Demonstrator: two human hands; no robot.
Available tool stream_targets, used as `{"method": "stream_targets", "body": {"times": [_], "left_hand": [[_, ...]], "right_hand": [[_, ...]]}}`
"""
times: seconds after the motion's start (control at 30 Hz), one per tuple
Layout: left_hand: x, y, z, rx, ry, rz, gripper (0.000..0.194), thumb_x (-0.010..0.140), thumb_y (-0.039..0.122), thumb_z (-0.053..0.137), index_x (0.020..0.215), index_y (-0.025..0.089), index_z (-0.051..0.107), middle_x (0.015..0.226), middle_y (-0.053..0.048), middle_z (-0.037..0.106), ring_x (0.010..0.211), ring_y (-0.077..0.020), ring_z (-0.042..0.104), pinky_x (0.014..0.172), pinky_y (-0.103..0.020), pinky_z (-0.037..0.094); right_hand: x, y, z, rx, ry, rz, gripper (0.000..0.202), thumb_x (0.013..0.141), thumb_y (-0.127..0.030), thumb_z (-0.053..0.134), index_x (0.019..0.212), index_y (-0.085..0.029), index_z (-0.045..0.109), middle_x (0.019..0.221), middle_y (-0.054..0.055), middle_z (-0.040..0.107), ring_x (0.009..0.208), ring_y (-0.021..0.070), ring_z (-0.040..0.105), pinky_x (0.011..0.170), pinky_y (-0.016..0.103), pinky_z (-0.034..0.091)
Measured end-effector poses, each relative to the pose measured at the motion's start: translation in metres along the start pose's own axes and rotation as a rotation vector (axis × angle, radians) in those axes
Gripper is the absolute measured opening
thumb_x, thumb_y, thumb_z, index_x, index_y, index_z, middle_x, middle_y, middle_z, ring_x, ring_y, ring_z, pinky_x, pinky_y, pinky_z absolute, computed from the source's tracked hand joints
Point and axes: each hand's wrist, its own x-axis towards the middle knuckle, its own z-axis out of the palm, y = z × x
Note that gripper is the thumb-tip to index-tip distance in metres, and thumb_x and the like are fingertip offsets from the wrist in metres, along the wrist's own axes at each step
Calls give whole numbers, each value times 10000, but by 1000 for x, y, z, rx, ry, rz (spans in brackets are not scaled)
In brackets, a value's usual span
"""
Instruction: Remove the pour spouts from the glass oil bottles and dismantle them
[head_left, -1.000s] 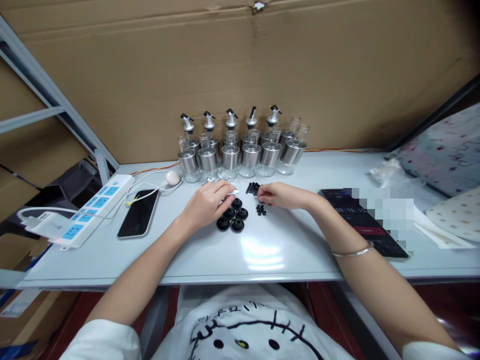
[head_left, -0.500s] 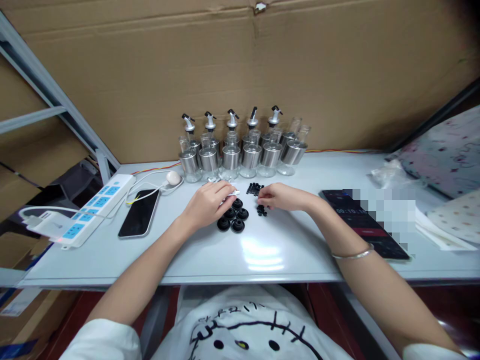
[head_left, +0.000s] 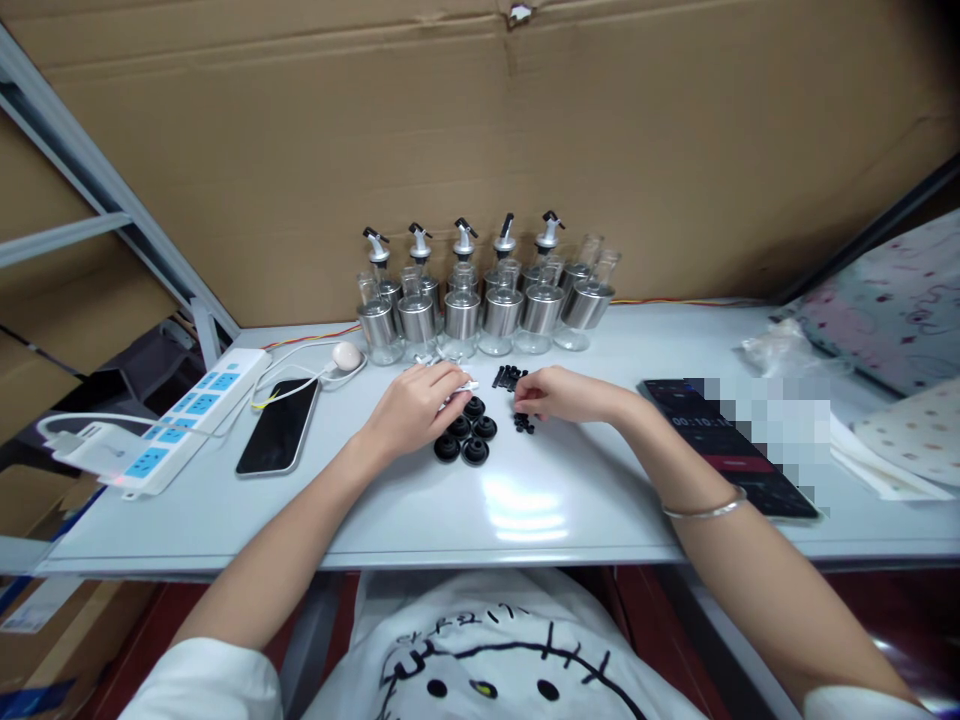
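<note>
My left hand (head_left: pixel 420 402) is low over the table at the silver pour spout pieces (head_left: pixel 471 386), its fingers bent and the thumb close to them, with a silver piece showing at the fingertips. Just in front of it lie several round black stoppers (head_left: pixel 474 452). My right hand (head_left: pixel 559 394) is closed in a pinch over the small black caps (head_left: pixel 523 425); its fingertips hide whatever is between them. Behind those fingers is a small group of black levers (head_left: pixel 507 376).
Glass bottles with steel sleeves (head_left: pixel 503 315) stand in rows at the back, some with pourers (head_left: pixel 465 236). A phone (head_left: pixel 279 428) and a power strip (head_left: pixel 196 420) lie left. A second phone (head_left: pixel 720 440) showing a timer is right; a plastic bag (head_left: pixel 784 348) lies beyond it.
My right hand has shifted very slightly over the small black caps. My left hand stays in place at the silver pieces.
</note>
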Motion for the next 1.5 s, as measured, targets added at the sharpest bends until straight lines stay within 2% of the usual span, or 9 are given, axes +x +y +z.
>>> {"method": "stream_targets", "body": {"times": [0.2, 0.33, 0.53, 0.67, 0.83, 1.0, 1.1, 1.2, 1.5], "left_hand": [[0, 0, 0, 2, -9, 1, 188, 936, 225, 425, 951, 136, 589, 943, -65, 677, 800, -170, 629, 689, -287, 456], [-1, 0, 1, 0, -5, 2, 180, 932, 225, 436, 955, 134, 590, 945, -65, 677, 795, -170, 628, 695, -290, 460], [-1, 0, 2, -4, -15, 0, 183, 933, 224, 430, 958, 136, 589, 950, -67, 678, 808, -171, 629, 696, -291, 459], [0, -1, 0, 10, -38, -31, 184, 934, 227, 424, 947, 141, 586, 939, -63, 676, 808, -175, 626, 700, -299, 452], [-1, -3, 0, 25, -73, -41, 168, 924, 230, 440, 929, 147, 587, 889, -58, 671, 785, -178, 621, 691, -303, 435], [-1, -3, -1, 25, -90, -43, 185, 929, 240, 426, 932, 149, 588, 896, -56, 669, 784, -176, 616, 693, -303, 435], [-1, -2, -1, 21, -94, -43, 191, 930, 245, 422, 929, 150, 589, 888, -55, 668, 774, -175, 615, 682, -303, 435], [-1, -2, -1, 16, -102, -43, 192, 929, 246, 423, 926, 149, 589, 893, -60, 667, 780, -178, 617, 681, -305, 439], [-1, -3, -1, 20, -112, -48, 201, 932, 251, 420, 943, 146, 591, 900, -67, 666, 790, -179, 616, 698, -312, 452]], "right_hand": [[-3, -6, 0, 106, -22, 26, 160, 808, -280, 506, 715, -156, 545, 645, 39, 624, 558, 152, 585, 598, 274, 439], [-3, -10, 3, 134, -17, 54, 234, 823, -346, 517, 675, -165, 521, 631, 43, 633, 516, 158, 601, 533, 271, 436], [-3, -11, 3, 118, -28, 83, 140, 812, -272, 545, 726, -161, 543, 610, 22, 614, 489, 131, 586, 465, 233, 424], [-6, -12, 0, 120, -30, 92, 148, 818, -296, 554, 763, -160, 538, 628, 22, 618, 502, 125, 585, 450, 221, 421], [-8, -11, -1, 175, -103, 117, 269, 714, -344, 694, 822, -171, 517, 567, -12, 590, 490, 123, 567, 435, 211, 421], [-8, -6, -2, 259, -88, 134, 313, 698, -322, 699, 857, -178, 471, 566, -30, 587, 469, 111, 549, 467, 229, 450], [-10, -3, -5, 282, -127, 127, 404, 635, -334, 748, 886, -185, 469, 604, -31, 602, 482, 120, 564, 477, 238, 451], [-11, -1, -5, 258, -174, 111, 443, 592, -295, 772, 911, -186, 485, 626, -32, 602, 501, 126, 572, 488, 241, 443], [-6, 2, 0, 231, -76, 71, 259, 650, -113, 651, 849, -179, 500, 625, -32, 581, 518, 122, 572, 518, 240, 450]]}}
